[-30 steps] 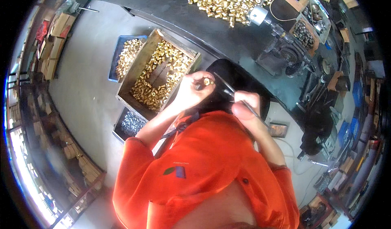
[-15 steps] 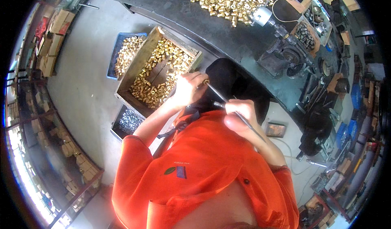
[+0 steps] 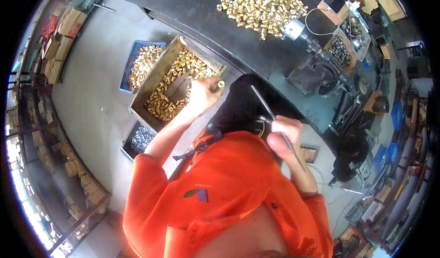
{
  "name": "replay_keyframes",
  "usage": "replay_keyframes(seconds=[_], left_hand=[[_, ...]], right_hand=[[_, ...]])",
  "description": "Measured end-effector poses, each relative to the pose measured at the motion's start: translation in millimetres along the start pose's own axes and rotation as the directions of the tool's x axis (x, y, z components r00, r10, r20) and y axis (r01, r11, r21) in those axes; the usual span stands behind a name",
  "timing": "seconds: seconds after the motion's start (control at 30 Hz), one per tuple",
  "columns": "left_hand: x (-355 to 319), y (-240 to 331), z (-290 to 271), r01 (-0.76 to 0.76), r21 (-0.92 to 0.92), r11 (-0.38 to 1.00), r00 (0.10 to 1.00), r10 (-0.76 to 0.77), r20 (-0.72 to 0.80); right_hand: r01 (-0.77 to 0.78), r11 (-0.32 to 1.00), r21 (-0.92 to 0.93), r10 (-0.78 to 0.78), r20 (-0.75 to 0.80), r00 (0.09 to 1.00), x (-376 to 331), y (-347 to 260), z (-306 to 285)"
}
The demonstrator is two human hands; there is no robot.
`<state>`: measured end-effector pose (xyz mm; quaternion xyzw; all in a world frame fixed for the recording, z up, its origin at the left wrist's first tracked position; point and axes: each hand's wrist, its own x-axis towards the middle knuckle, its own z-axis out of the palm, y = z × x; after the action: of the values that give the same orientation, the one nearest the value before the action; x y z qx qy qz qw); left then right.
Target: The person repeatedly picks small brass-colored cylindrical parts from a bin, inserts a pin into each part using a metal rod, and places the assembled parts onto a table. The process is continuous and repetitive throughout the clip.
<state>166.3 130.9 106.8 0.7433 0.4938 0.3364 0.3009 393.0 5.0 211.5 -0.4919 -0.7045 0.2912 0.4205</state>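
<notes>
Left hand point(image 3: 203, 94): frame centre, closed, fingertips pinching small brass fitting point(image 3: 221, 84), held over right edge of wooden crate point(image 3: 156, 77).
Right hand point(image 3: 283, 134): right of centre, closed around thin metal rod point(image 3: 275, 120), rod slanting toward upper left over black lap cloth point(image 3: 238, 106).
Wooden crate: brass fittings inside.
Blue tray point(image 3: 130, 63): left of crate, brass parts.
Dark workbench point(image 3: 197, 5): top of frame, brass pile point(image 3: 259, 5).
Orange shirt point(image 3: 220, 189): lower centre.

brass fittings point(image 3: 176, 86) in wooden crate point(image 3: 158, 74)
</notes>
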Motion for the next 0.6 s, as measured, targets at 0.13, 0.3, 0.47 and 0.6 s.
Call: replay_keyframes(seconds=[0.13, 0.3, 0.47, 0.6], left_hand=[[39.8, 4.2, 5.3, -0.071, 0.039, 0.997, 0.997, 0.071, 0.010], [135.6, 31.6, 19.2, -0.280, 0.052, 0.959, 0.960, 0.280, 0.016], [231.0, 71.4, 15.8, -0.146, -0.196, 0.970, 0.989, 0.148, -0.007], [232.0, 89.9, -3.6, -0.115, -0.456, 0.883, 0.992, 0.126, -0.005]], right_hand=[[0.003, 0.998, 0.060, -0.004, 0.014, 1.000, -1.7, -2.8, -5.7], [-0.016, 0.991, 0.135, 0.011, 0.036, 0.999, -4.9, -3.2, 7.6], [-0.098, 0.991, 0.093, 0.102, -0.035, 0.994, -8.3, 3.4, 4.6], [-0.092, 0.995, 0.044, 0.095, -0.076, 0.993, -13.0, 13.1, 3.0]])
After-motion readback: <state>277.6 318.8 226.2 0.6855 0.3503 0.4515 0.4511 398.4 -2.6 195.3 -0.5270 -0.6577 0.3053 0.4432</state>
